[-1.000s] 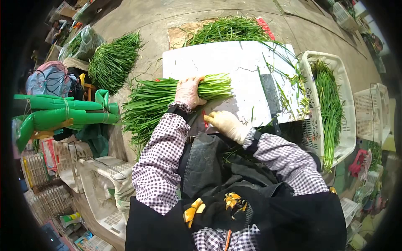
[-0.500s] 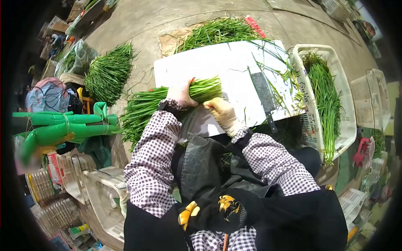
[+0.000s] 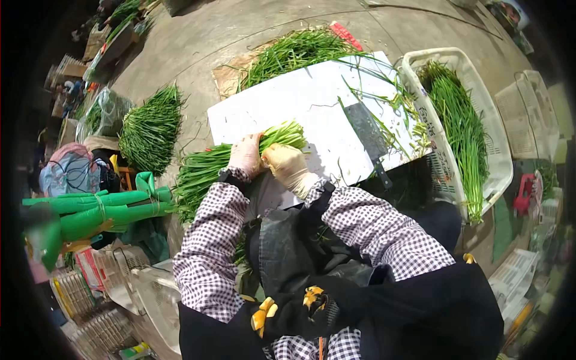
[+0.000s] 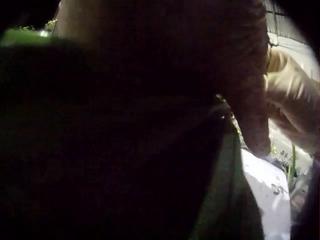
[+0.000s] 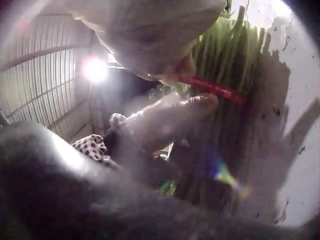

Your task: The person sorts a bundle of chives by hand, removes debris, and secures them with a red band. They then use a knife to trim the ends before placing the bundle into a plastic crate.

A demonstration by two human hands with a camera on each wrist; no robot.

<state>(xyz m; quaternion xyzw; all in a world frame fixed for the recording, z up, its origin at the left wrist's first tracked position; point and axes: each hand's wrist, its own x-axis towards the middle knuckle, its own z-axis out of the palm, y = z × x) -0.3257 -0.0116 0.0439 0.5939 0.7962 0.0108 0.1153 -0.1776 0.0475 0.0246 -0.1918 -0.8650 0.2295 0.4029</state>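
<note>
Chive bundle (image 3: 207, 167) lies left of centre in head view, partly on a white board (image 3: 264, 108). Left hand (image 3: 245, 156): grip wrapped round chive bundle. Right hand (image 3: 289, 165): narrow grip just beside, pinching red tape (image 5: 212, 89). Cleaver (image 3: 365, 126) on board, right of centre; crate (image 3: 494, 141) farther right.

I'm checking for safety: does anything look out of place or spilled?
Loose stalks untidily litter the right end of the white board; the cleaver lies among them, its handle jutting past the near edge, where it might get knocked.
</note>
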